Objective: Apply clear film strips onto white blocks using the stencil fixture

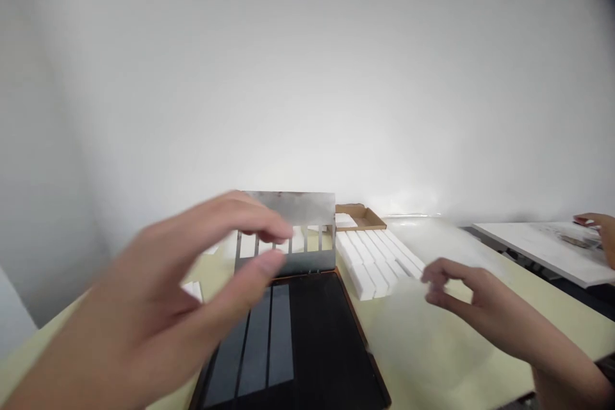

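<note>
A black tray (317,346) with a brown rim lies on the pale yellow table (446,346). Dark grey strips (262,339) fill its left part. A metal plate with several slots (298,230) stands tilted up at the tray's far edge. My left hand (158,307), blurred by motion, hovers in front of the plate's left side, with fingers and thumb apart and nothing in them. My right hand (475,307) is right of the tray, close to a row of white bars (379,256). Its fingertips are pinched together around a faint white smear I cannot make out.
An open cardboard box (360,216) sits behind the white bars by the wall. A few white pieces (195,289) lie left of the tray. At the far right another person's hand (598,230) rests on a white board (542,246) on a neighbouring table.
</note>
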`<control>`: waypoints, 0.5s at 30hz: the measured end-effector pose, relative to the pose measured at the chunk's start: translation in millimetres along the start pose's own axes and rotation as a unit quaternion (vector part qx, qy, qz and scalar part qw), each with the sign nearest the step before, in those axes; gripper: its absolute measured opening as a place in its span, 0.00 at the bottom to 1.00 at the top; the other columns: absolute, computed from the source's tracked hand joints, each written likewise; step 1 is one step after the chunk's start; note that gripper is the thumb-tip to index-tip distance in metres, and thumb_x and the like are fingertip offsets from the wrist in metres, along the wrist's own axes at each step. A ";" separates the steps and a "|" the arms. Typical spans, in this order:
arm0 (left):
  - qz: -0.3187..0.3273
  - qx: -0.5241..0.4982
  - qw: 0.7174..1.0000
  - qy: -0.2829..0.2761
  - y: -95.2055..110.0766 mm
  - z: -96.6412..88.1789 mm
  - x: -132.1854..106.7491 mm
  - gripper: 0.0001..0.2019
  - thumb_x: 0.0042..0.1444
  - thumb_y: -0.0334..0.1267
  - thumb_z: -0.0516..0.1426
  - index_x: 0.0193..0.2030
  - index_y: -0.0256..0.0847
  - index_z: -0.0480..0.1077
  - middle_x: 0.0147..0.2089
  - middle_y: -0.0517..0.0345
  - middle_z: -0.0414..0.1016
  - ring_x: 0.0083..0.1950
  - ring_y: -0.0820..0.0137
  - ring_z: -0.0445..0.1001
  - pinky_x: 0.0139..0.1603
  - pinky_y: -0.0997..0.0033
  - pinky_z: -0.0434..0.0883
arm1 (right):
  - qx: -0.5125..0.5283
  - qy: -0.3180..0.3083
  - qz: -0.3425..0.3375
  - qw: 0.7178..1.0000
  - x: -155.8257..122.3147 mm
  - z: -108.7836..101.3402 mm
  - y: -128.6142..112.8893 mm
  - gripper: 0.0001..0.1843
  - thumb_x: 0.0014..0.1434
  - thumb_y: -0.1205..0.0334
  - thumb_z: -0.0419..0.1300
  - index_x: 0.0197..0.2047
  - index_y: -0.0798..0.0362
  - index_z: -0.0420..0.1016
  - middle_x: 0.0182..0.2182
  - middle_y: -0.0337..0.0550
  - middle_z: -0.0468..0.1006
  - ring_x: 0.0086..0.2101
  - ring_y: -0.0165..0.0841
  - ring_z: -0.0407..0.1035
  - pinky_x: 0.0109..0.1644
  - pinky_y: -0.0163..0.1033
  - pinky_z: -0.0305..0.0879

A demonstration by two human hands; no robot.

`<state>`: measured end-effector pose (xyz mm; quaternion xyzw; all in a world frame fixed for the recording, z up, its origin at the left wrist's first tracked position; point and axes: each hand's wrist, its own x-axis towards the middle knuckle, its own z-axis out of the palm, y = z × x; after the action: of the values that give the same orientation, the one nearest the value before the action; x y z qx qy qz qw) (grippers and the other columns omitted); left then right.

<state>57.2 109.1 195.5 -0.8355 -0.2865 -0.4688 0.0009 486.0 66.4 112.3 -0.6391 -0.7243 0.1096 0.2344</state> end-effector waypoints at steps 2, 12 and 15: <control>0.038 0.014 0.997 -0.062 22.0 19.0 3.2 0.13 0.71 0.42 0.59 0.60 0.57 0.70 0.56 0.65 0.77 0.53 0.67 0.77 0.51 0.70 0.76 | 0.029 0.017 -0.087 0.996 13.2 -7.5 -63.4 0.10 0.68 0.49 0.64 0.48 0.43 0.77 0.45 0.43 0.82 0.46 0.41 0.75 0.51 0.43 0.70; -0.052 -0.003 0.995 -0.084 16.4 27.8 7.3 0.08 0.74 0.37 0.56 0.49 0.56 0.75 0.42 0.70 0.79 0.41 0.72 0.77 0.40 0.73 0.72 | 0.198 0.043 -0.282 0.938 62.0 22.4 -161.2 0.07 0.67 0.58 0.68 0.47 0.43 0.75 0.36 0.34 0.80 0.39 0.34 0.74 0.46 0.39 0.67; -0.061 0.008 0.997 -0.055 3.2 18.7 7.6 0.07 0.73 0.41 0.58 0.45 0.54 0.78 0.39 0.68 0.80 0.38 0.71 0.77 0.37 0.73 0.71 | 0.191 0.069 -0.260 0.944 74.2 28.7 -149.9 0.11 0.69 0.54 0.66 0.54 0.40 0.77 0.35 0.35 0.81 0.43 0.37 0.76 0.50 0.41 0.69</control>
<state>76.3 115.2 191.8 -0.8409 -0.3405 -0.4191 -0.0364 335.7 119.0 171.0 -0.3774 -0.8129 0.1371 0.4218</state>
